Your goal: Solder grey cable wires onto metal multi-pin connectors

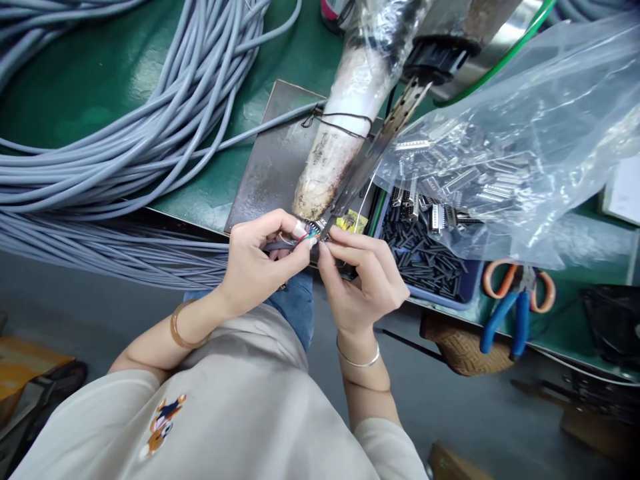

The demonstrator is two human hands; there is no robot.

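My left hand (257, 257) is closed around the end of a grey cable (276, 246), thumb and fingers pinching near its thin coloured wires (313, 231). White wrapping covers a fingertip of that hand. Close beside it, my right hand (367, 277) is closed in a pinch at the wire ends; what lies between its fingertips is too small to make out. A soldering iron (377, 141) slants down from above, its tip end just over the fingertips. Left of the iron, a white, scorched pipe (336, 143) opens right above the wires.
Coiled grey cables (150, 143) fill the left side. A metal plate (270, 153) lies under the pipe. To the right are a blue tray (467, 290) of short black tubes, a clear bag (565, 127) of metal connectors, blue-handled cutters (520, 300) and orange-handled scissors (549, 293).
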